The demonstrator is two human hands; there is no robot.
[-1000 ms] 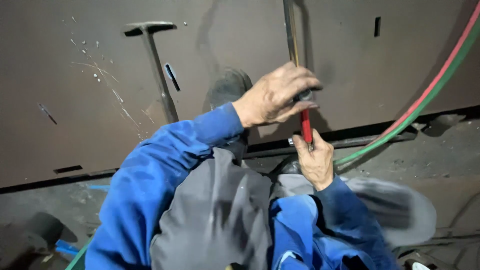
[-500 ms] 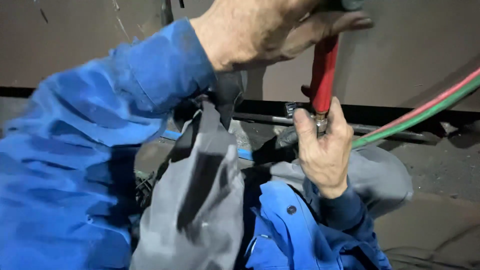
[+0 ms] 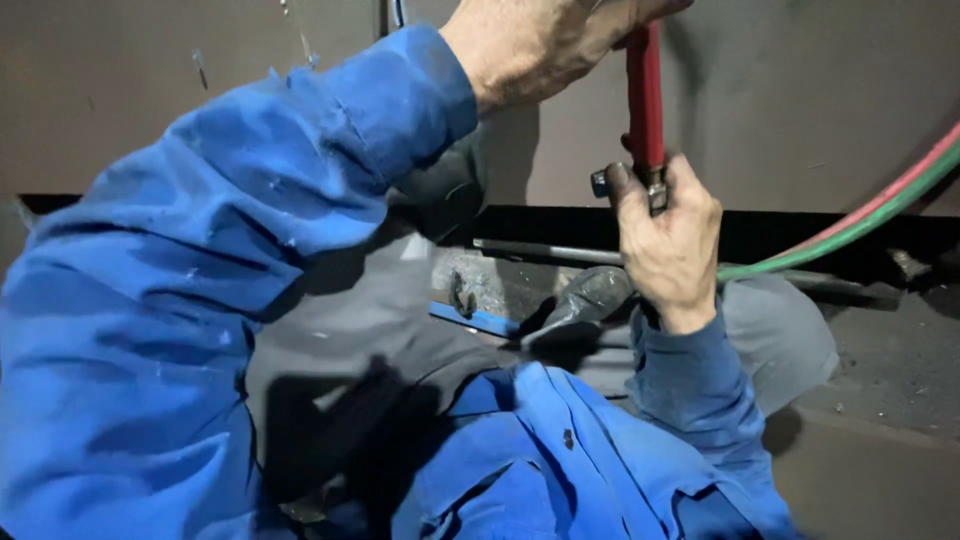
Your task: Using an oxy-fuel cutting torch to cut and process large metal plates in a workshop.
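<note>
Gripping red handle (image 3: pixel 645 95) between fingers (image 3: pixel 640 205)

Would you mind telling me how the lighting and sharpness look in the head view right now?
Head view: dim, uneven light; the left hand is cut by the top edge, the right hand gripping the red-handled torch is fairly sharp; deep shadow below the steel plate.

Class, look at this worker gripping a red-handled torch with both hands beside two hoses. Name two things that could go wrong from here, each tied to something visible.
1. Both hands are bare: the left hand grips the top of the red handle and the right hand closes round the valve end, so heat or a slip could hurt the skin.
2. The red and green hoses trail close by the right arm and could snag or kink.
</note>
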